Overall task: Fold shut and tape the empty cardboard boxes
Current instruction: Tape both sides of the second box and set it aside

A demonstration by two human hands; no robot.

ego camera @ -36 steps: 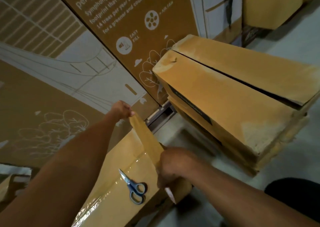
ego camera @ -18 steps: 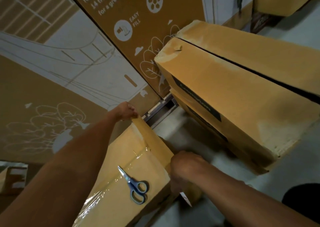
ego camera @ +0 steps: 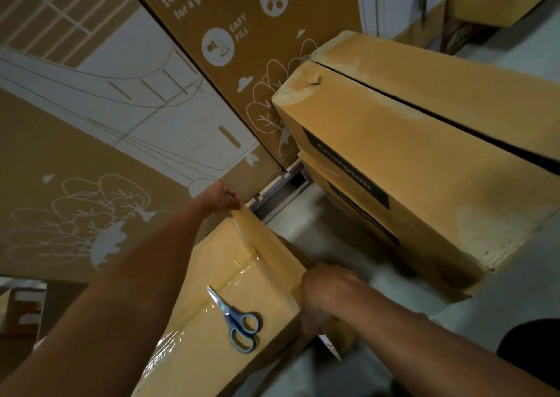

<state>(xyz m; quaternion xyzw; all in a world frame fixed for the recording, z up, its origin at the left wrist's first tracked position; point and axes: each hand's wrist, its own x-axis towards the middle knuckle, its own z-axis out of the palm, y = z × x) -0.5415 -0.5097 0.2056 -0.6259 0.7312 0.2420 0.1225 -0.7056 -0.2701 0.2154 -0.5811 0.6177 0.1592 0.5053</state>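
Our left hand [ego camera: 222, 198] pinched the free end of the brown tape [ego camera: 266, 245] and, over the last second, had carried it lower and further out, so the strip lay nearly flat along the right edge of the box [ego camera: 218, 263]. Our right hand [ego camera: 325, 298] was curled around the roll at the near corner, though the roll itself was hidden. The scissors [ego camera: 239, 324] lay untouched on the box top, just beside that hand. We judged the strip close to being pressed down, with cutting yet to come
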